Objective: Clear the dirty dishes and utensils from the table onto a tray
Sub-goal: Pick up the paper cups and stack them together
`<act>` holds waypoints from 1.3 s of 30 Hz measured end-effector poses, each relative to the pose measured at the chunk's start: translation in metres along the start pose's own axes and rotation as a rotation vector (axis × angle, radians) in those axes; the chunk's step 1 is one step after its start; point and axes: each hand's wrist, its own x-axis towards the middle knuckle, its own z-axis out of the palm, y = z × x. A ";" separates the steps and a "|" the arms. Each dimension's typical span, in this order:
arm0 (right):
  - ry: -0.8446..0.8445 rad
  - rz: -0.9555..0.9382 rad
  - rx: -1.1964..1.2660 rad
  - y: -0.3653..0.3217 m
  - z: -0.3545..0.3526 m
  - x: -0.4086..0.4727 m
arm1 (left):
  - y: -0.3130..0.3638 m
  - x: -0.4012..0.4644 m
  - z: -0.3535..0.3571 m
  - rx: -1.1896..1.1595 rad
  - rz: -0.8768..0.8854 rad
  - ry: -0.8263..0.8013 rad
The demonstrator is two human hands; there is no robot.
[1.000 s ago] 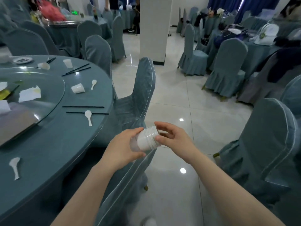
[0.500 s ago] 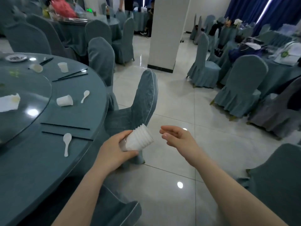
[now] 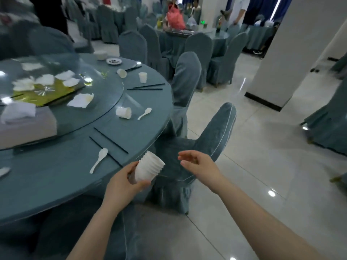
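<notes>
Stack of cups (image 3: 149, 168), judged light, thin-walled, crushable, was gripped round base by left hand (image 3: 123, 182); right hand (image 3: 199, 163), beside rims, was held relaxed, empty. Side-lying cup (image 3: 123, 112), ahead of left hand, best pinched at rim.

**Materials and surface finish**

Stack of cups (image 3: 149, 167): white, thin plastic by appearance, matt, with ribbed rims showing along the side. Cup on its side (image 3: 124, 112): same white matt material. Spoon (image 3: 99, 160): white, smooth, slightly glossy; ceramic or plastic cannot be told. Chopsticks (image 3: 110, 140): black, smooth, low sheen. Table (image 3: 56, 177): blue-grey cloth under a clear glossy sheet that catches reflections at the edge. Turntable (image 3: 105, 94): glass, highly reflective. Napkins (image 3: 80, 100): white crumpled paper, matt. Chair cover (image 3: 216, 132): blue-grey fabric, soft napped texture, pale piped seam. Floor (image 3: 253, 156): pale tiles, polished, mirroring the ceiling lights
</notes>
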 end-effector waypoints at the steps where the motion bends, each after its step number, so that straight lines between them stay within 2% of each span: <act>1: -0.037 -0.008 -0.009 0.001 -0.008 0.010 | 0.005 0.000 0.004 -0.003 -0.019 0.032; 5: -0.134 -0.052 -0.036 -0.003 -0.027 0.055 | 0.022 0.008 0.010 -0.023 -0.087 0.144; 13: -0.262 -0.081 -0.043 -0.005 -0.007 0.147 | 0.012 0.054 -0.005 -0.094 -0.188 0.332; 28: -0.246 -0.021 -0.052 -0.008 0.057 0.340 | -0.001 0.185 -0.088 -0.135 -0.239 0.542; 39: -0.289 0.052 -0.202 0.011 0.143 0.507 | -0.018 0.244 -0.122 -0.141 -0.431 0.705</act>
